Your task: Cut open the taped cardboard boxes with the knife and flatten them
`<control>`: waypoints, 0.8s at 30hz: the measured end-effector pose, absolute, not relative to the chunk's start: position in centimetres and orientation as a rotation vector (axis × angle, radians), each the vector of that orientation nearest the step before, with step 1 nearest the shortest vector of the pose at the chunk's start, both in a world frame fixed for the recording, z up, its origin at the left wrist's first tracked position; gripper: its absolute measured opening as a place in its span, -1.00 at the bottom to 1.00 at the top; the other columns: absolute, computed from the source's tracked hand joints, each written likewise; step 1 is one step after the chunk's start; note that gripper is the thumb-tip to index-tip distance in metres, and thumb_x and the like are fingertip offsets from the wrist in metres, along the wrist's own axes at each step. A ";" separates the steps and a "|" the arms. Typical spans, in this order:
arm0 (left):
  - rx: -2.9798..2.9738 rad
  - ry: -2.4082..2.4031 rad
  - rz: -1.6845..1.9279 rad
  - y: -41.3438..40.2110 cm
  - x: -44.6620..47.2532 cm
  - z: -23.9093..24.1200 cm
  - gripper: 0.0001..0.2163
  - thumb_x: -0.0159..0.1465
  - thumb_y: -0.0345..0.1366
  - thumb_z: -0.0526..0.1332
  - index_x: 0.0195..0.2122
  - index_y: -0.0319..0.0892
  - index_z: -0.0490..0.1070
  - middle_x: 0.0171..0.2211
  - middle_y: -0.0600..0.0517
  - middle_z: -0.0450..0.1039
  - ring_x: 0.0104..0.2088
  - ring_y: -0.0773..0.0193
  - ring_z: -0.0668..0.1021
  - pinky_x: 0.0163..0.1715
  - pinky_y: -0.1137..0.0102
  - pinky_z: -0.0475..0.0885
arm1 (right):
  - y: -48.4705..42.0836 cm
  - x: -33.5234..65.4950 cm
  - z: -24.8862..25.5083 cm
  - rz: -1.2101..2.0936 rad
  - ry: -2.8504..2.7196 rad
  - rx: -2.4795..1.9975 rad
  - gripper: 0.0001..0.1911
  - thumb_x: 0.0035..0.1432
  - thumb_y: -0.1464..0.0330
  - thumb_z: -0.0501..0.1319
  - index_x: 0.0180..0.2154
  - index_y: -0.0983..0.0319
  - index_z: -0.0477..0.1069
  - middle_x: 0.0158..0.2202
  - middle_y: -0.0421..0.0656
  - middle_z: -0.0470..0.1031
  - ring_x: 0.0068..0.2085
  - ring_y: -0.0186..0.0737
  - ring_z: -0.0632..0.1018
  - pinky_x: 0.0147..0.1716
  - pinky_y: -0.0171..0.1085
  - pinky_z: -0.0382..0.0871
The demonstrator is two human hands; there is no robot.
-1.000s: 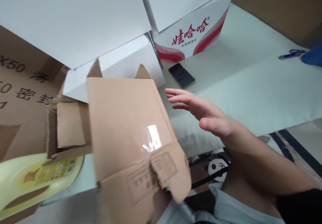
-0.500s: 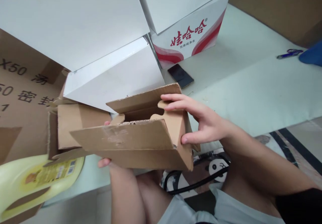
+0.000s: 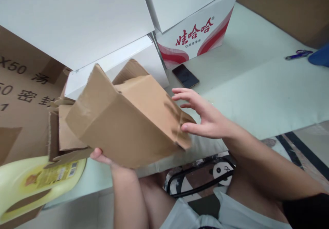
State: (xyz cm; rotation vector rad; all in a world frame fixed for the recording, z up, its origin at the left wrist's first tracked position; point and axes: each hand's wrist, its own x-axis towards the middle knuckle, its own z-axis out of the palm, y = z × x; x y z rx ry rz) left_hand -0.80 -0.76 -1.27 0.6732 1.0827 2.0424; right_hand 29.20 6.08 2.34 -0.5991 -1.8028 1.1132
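Gripping the brown cardboard box (image 3: 120, 126) from underneath, your left hand (image 3: 102, 157) is closed on its lower edge, and only a thumb or finger and a bit of the palm show below the cardboard; the rest of that hand is hidden behind the box. The box sits tilted between your two hands, above your lap and in front of the pale table (image 3: 257, 85). Its broad plain side faces you, creased and a little scuffed, with a torn, ragged corner at the end nearest your right hand (image 3: 205, 119). Flaps stick up at the far end, away from your left hand, and you cannot see inside from here.

Your right hand is spread wide, fingers fanned, the thumb touching or just beside the box's torn corner; whether it presses on the cardboard is hard to tell. It holds nothing.

Beyond your right fingertips lies a dark phone (image 3: 185, 76) on the table, and past that a white carton with red lettering (image 3: 195, 35). Beside your left hand, a smaller open cardboard piece (image 3: 64, 133) is partly covered by the box, and a yellow bottle (image 3: 38, 184) is cut off by the frame's edge.
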 end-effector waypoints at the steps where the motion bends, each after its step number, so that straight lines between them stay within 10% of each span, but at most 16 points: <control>1: 0.681 1.081 2.046 -0.6 -0.7 -1.3 -0.54 0.01 0.13 0.31 -0.13 0.00 0.60 -0.08 0.11 0.67 0.13 -0.07 0.56 0.00 0.22 0.55 | 6.1 29.1 2.2 1.159 -1.832 -0.624 -0.28 0.15 0.01 0.40 0.26 0.06 0.29 0.40 0.06 0.23 0.40 0.14 0.29 0.25 0.07 0.34; 9: 0.695 1.110 2.048 -0.6 -0.5 -1.3 -0.45 -0.11 -0.08 0.34 -0.02 0.06 0.59 0.00 0.09 0.65 0.09 -0.19 0.59 0.03 0.02 0.57 | 6.5 28.0 0.6 1.411 -1.803 -0.816 0.19 0.01 -0.08 0.45 0.46 0.13 -0.12 0.51 0.19 -0.02 0.45 0.28 0.19 0.33 0.28 0.21; 24: 0.659 1.080 1.987 0.1 -0.1 -0.4 -0.57 0.19 0.03 0.23 0.02 0.00 0.57 -0.03 0.08 0.65 0.11 -0.01 0.57 -0.02 0.23 0.53 | 6.3 29.1 1.2 1.053 -1.945 -0.530 -0.23 0.24 0.12 0.33 0.38 0.11 0.15 0.49 0.10 0.10 0.48 0.10 0.20 0.36 0.11 0.24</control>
